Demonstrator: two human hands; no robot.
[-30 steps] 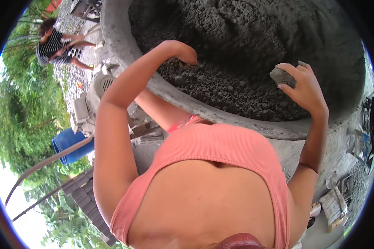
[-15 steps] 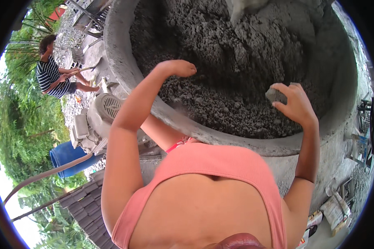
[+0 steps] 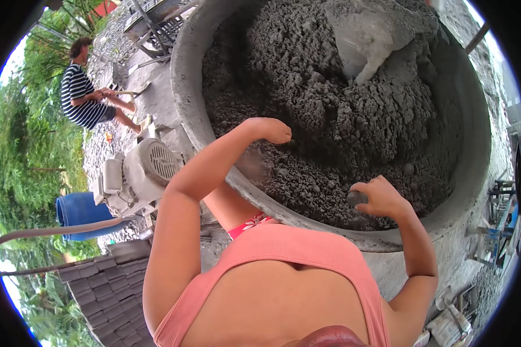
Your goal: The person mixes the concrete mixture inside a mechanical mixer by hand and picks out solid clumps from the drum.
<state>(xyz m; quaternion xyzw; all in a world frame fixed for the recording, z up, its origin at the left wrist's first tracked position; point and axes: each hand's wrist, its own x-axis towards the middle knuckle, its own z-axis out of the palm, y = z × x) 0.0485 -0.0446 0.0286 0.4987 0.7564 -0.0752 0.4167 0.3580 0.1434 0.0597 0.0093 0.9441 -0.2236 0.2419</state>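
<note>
A large round mixer pan point(image 3: 185, 87) fills the upper middle, holding crumbly grey concrete mix point(image 3: 295, 75). My right hand point(image 3: 382, 198) is above the near right part of the mix, thumb and fingers closed around a rough grey lump point(image 3: 358, 198). My left hand point(image 3: 272, 130) hovers over the left part of the mix. Its wrist is bent and its fingers are curled inward, so whatever they may hold is hidden. A mixing arm point(image 3: 364, 43) caked in grey stands in the pan beyond both hands.
A grey motor point(image 3: 153, 165) sits against the pan's left side. Further left, a person point(image 3: 87, 87) in a striped shirt holds a shovel point(image 3: 136, 92). A blue barrel point(image 3: 78, 214) and stacked roof tiles point(image 3: 107, 289) lie nearer. Bags point(image 3: 448, 327) rest at lower right.
My right hand has come nearer and to the left with the lump. My left hand is slightly lower and further right. The whole view has shifted, showing more of the mixing arm.
</note>
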